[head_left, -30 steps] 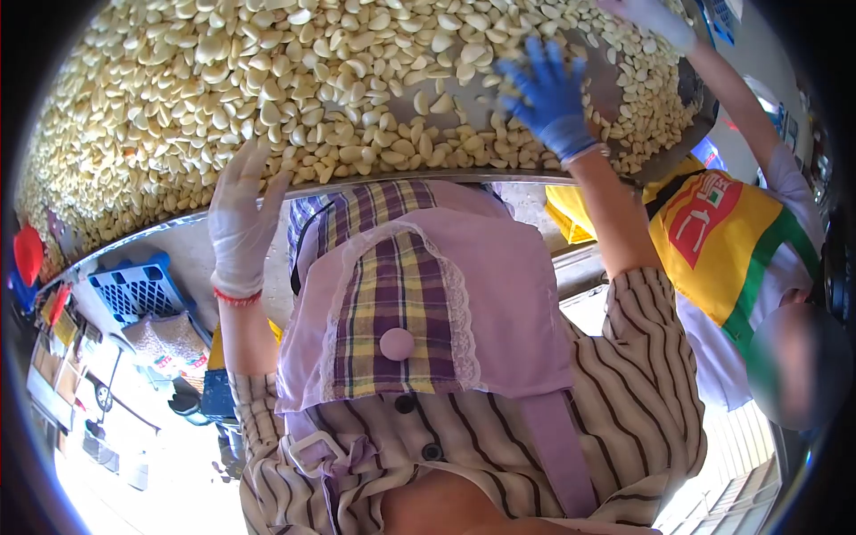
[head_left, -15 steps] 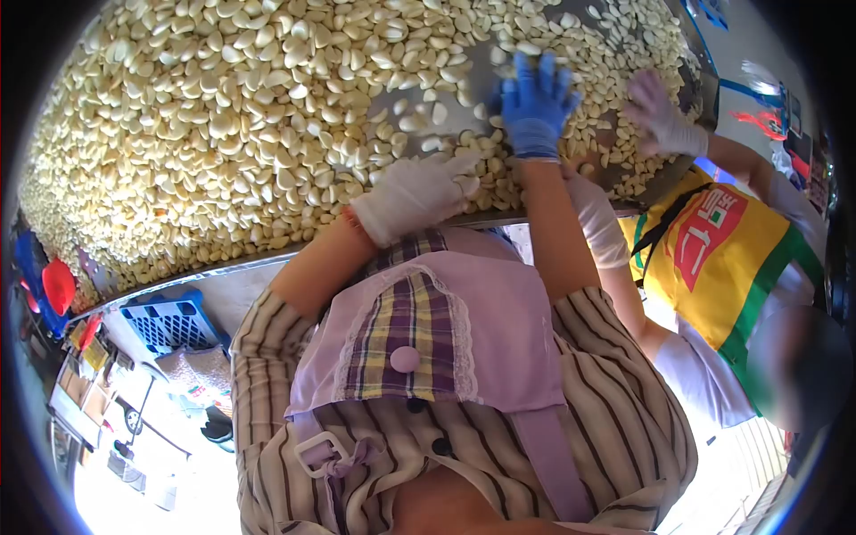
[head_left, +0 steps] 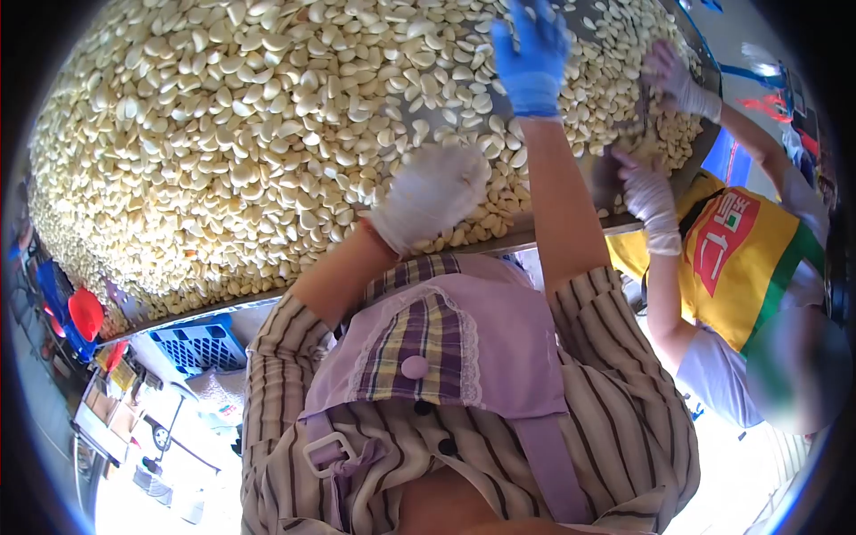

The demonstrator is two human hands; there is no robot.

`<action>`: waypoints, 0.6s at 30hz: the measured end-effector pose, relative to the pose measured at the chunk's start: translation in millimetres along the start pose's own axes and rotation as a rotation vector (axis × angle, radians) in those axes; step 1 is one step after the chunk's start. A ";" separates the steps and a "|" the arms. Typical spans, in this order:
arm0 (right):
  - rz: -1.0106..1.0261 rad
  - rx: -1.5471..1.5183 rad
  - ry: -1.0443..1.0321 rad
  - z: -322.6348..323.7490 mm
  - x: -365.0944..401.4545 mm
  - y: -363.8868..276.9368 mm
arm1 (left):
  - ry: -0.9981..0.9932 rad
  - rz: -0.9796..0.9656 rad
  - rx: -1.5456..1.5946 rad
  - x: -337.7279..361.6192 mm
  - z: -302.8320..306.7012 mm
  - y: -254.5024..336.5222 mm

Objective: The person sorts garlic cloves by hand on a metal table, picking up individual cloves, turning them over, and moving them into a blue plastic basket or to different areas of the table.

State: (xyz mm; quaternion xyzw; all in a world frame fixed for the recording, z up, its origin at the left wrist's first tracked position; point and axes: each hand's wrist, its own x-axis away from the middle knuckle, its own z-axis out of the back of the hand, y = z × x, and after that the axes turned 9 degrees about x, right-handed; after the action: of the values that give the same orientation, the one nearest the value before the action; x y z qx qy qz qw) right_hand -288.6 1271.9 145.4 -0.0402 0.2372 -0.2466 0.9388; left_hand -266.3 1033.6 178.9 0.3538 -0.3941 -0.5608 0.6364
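Pale peeled garlic cloves (head_left: 223, 169) cover a metal table (head_left: 504, 242) in a thick layer. My left hand (head_left: 432, 201), in a white glove, is over the cloves near the table's front edge. Its fingers are curled in and slightly blurred, and whatever they hold is hidden. Farther out, my right hand (head_left: 532, 62), in a blue glove, reaches over the cloves with its fingers spread. It lies palm down, and no clove shows in its grip.
On the right, a co-worker in a yellow apron (head_left: 736, 259) has two white-gloved hands, one a hand (head_left: 651, 201) near the table edge, over the same cloves. Below the table at left are a blue crate (head_left: 196, 348) and a red container (head_left: 86, 314).
My right hand has moved farther out across the cloves. My left hand has shifted right and slightly outward, its fingers now more curled. The co-worker's hands have moved too.
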 end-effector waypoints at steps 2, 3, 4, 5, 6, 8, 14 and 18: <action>0.243 0.023 -0.022 12.9 -14.8 -41.4 | 0.300 0.124 -0.383 2.7 33.1 -12.4; 0.278 0.095 -0.076 0.9 -7.5 -41.8 | 0.451 0.182 -0.583 4.0 55.0 -20.1; 0.311 0.167 -0.125 -12.8 1.8 -36.8 | 0.605 0.234 -0.787 3.8 73.1 -24.0; 0.301 0.168 -0.123 -22.1 9.0 -27.6 | 0.764 0.285 -0.989 4.0 82.3 -27.0; 0.203 0.247 -0.129 -28.0 13.8 -12.1 | 0.765 0.283 -0.994 4.1 81.6 -27.2; 0.095 0.497 -0.108 -25.1 22.0 21.1 | 0.080 0.372 -1.004 6.6 70.9 -28.0; -0.061 0.306 0.055 -6.1 21.2 20.0 | 0.519 -0.016 -0.739 12.6 65.2 -24.0; 0.080 -0.063 0.046 -11.1 -9.0 -49.6 | 0.984 0.138 -0.938 -36.2 125.7 -59.1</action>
State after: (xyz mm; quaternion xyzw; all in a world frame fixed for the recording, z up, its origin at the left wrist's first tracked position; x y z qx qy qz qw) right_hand -322.7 1233.2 149.0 -0.0545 0.2677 -0.2021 0.9405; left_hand -407.1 1061.4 177.6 0.2285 0.2039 -0.4043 0.8619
